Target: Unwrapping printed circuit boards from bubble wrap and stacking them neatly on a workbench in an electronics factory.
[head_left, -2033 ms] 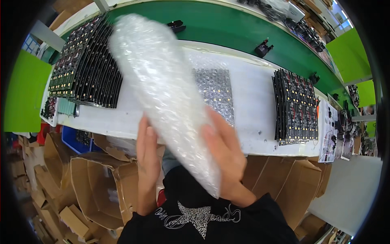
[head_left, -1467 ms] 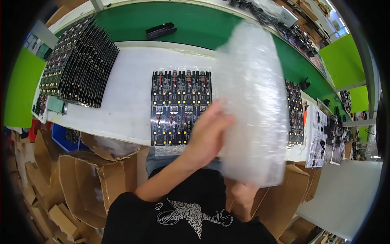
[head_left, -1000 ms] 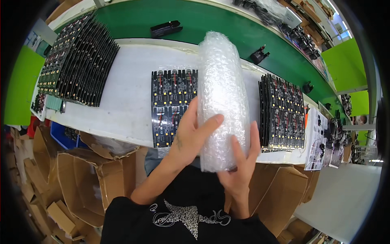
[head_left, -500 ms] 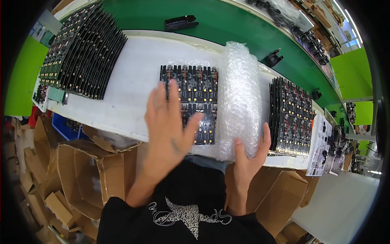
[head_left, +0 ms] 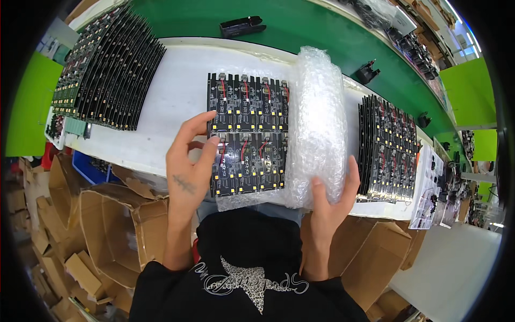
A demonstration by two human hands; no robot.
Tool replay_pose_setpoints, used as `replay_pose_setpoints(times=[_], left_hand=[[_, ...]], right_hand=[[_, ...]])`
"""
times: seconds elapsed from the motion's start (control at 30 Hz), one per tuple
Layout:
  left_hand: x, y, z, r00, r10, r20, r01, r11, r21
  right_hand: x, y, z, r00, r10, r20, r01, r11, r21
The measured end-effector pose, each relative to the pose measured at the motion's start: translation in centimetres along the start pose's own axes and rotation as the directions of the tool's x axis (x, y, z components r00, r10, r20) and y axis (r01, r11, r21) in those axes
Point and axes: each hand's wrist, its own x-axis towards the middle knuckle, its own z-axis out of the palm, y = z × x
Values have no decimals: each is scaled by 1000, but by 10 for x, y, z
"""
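Observation:
A black circuit board panel (head_left: 249, 124), with pale square LEDs and red wires, lies on bubble wrap in front of me. My left hand (head_left: 186, 169) is closed on the panel's left edge, thumb and index finger touching it; the other fingers are partly hidden. Along the panel's right side stands a thick bubble-wrap roll (head_left: 317, 129), which covers that edge. Its near end sits between the thumb and fingers of my right hand (head_left: 333, 206).
A tall row of stacked boards (head_left: 110, 70) stands at the left. More panels (head_left: 389, 150) lean together at the right. Black plastic parts (head_left: 242, 27) lie on the green mat (head_left: 300, 29). Open cardboard boxes (head_left: 120, 231) sit below the white table (head_left: 174, 80).
My left hand has come down from above the panel to its left edge and closed there. The panel is more fully visible. My right hand stays at the roll.

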Motion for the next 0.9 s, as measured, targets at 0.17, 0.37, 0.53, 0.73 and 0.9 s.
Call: replay_pose_setpoints(times=[0.17, 0.37, 0.53, 0.73, 0.9], left_hand=[[-6, 6, 4, 976, 160, -148, -116, 957, 267], [-8, 11, -14, 980, 111, -163, -101, 992, 73], [-4, 16, -80, 956, 86, -279, -111, 991, -74], [2, 52, -100, 964, 106, -244, -161, 962, -219], [31, 84, -9, 973, 177, 144, -145, 967, -212]], right_hand=[[-1, 2, 1, 999, 34, -8, -33, 994, 108], [-1, 5, -1, 996, 86, -19, -82, 984, 160], [2, 6, -2, 999, 14, -42, -8, 990, 142], [4, 6, -1, 969, -242, 43, 246, 960, -137], [1, 13, 1, 944, -328, 43, 329, 925, -191]])
